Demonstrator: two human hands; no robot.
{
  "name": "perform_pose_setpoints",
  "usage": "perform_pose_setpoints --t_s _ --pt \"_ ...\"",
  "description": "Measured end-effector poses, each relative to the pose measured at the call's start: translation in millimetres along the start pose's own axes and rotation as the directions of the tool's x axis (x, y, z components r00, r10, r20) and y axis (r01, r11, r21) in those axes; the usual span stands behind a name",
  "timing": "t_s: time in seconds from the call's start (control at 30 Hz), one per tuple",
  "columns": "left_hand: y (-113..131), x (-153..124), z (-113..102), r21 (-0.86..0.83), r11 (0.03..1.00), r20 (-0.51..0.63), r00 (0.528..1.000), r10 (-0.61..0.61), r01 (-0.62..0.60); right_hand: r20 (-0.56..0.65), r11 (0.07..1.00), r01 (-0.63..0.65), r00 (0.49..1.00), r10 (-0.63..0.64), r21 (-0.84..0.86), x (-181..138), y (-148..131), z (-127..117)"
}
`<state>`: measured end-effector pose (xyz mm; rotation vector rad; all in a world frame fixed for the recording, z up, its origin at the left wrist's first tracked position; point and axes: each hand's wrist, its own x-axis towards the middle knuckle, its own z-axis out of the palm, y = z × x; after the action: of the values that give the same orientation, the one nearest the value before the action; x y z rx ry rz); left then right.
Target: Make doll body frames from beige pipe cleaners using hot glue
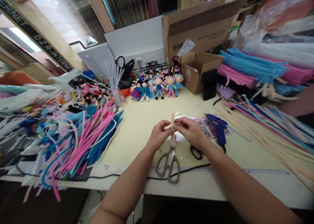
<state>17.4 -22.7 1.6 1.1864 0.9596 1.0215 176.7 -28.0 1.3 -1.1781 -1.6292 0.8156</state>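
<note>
Between my hands, above the middle of the table, is a beige fuzzy pipe cleaner, bent so that one part stands up and another points toward the left. My left hand pinches its left side. From the right, my right hand closes its fingertips on the same piece. Just below lies a pair of scissors with grey-brown handles, its blades partly hidden under the hands. A black scissor-like handle shows beside my right wrist. The blue glue gun rests to the right of my right hand.
Pink and blue pipe cleaners pile up at the left. Small dolls stand in rows at the back, near an open cardboard box. More pipe cleaner bundles lie at the right. A black cable and a ruler run along the front edge.
</note>
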Motion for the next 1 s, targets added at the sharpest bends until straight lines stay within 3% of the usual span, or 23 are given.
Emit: perform_pose_setpoints --t_s 0.17,0.4,0.7,1.0 --pt "-1 2 -1 -0.039 0.999 -0.022 0.999 0.024 -0.025 -0.028 0.999 0.027 0.999 -0.028 -0.046 -2 -1 -1" --pt "-2 2 0 -0.005 0.998 -0.03 0.997 0.069 -0.069 -0.038 0.935 0.222 0.97 -0.241 -0.276 -5 -11 -1" --pt "-4 2 -1 0.105 0.989 0.016 0.995 0.1 -0.101 -0.076 0.932 0.195 0.971 -0.228 -0.306 -6 -9 2" --pt "-9 3 -2 0.165 0.983 -0.013 0.997 0.082 -0.079 -0.069 0.913 0.204 0.968 -0.242 -0.353 -7 -9 3"
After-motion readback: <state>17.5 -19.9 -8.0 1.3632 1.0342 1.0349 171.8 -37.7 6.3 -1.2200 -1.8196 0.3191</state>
